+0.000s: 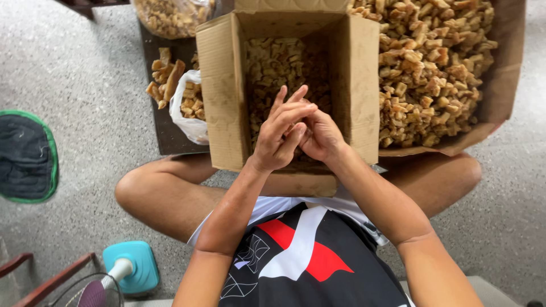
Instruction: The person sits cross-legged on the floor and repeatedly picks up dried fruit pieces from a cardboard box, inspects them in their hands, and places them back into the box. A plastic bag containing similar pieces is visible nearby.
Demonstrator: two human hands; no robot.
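cardboard box [224, 96]: matt brown paperboard | floor [85, 85]: rough speckled stone | bag [190, 122]: thin white plastic

Open brown cardboard box [224, 91] at centre top; white plastic bag [190, 119] left of it; clear bag [170, 17] upper left.

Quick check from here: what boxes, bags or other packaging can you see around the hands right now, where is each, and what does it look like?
Open cardboard box: centre, beneath both hands, brown, rectangular, holding tan fried pieces.
Large cardboard tray: right, brown, heaped with the same golden pieces.
White plastic bag: left of the box, open, crumpled, partly filled.
Clear plastic bag: top left, bulging with pieces.
Left hand and right hand: pressed together over the box.
No labels, signs or screens visible.
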